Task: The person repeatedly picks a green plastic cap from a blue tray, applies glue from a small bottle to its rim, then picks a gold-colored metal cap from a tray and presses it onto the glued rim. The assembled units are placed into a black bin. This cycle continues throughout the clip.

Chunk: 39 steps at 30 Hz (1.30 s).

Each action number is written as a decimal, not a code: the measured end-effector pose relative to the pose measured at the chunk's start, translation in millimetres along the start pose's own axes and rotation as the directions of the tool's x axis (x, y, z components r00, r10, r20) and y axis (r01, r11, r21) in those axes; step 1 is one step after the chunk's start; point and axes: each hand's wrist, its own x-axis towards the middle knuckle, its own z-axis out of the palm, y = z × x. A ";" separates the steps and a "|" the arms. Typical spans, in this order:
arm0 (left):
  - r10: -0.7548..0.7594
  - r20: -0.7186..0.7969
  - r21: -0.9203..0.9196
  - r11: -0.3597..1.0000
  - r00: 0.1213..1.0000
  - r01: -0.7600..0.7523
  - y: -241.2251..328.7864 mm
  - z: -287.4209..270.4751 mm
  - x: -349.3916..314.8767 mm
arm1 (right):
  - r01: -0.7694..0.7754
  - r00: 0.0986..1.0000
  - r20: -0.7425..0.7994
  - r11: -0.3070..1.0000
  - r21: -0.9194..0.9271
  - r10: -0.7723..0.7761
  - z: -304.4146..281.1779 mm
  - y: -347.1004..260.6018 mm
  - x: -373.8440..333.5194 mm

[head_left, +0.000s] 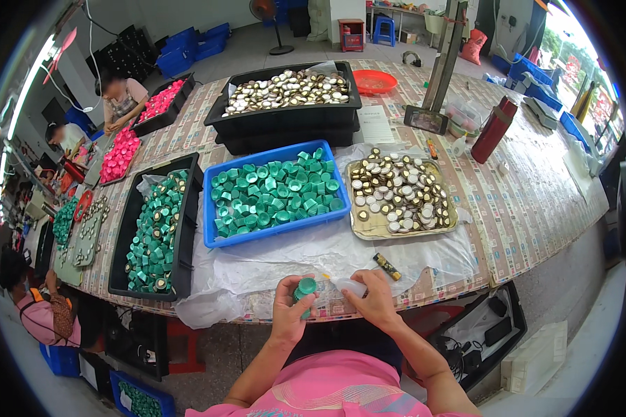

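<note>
Left hand pinching green fluted cups; right hand pinching translucent bottle. Centre-left black crate: disc-fitted cups, seemingly done. Remaining: loose cups, centre; discs, centre-right.

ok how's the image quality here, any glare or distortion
Head view: daylight at upper right is washed out; the strip light at left glares; the table bows along its near edge; corners fall to black; the left hand and its green cups look fairly clear.
</note>
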 end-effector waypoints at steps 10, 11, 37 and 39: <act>-0.333 0.155 -0.377 0.850 0.930 0.367 3.5 -14.4 1.0 | 0.274 0.927 -0.225 0.951 -0.146 -0.302 -18.6 18.8 68.2; -0.348 0.174 -0.401 0.829 0.921 0.389 3.2 -12.8 1.8 | 0.261 0.918 -0.254 0.946 -0.194 -0.305 -18.6 27.0 84.7; -0.375 0.330 -0.270 0.842 0.866 0.467 -10.8 -8.5 -4.0 | -0.120 0.971 0.236 0.812 0.571 -0.022 -30.4 -38.7 6.8; -0.362 0.324 -0.245 0.860 0.874 0.447 -11.9 -7.5 -5.4 | -0.083 0.979 0.199 0.826 0.558 -0.036 -26.9 -41.3 2.2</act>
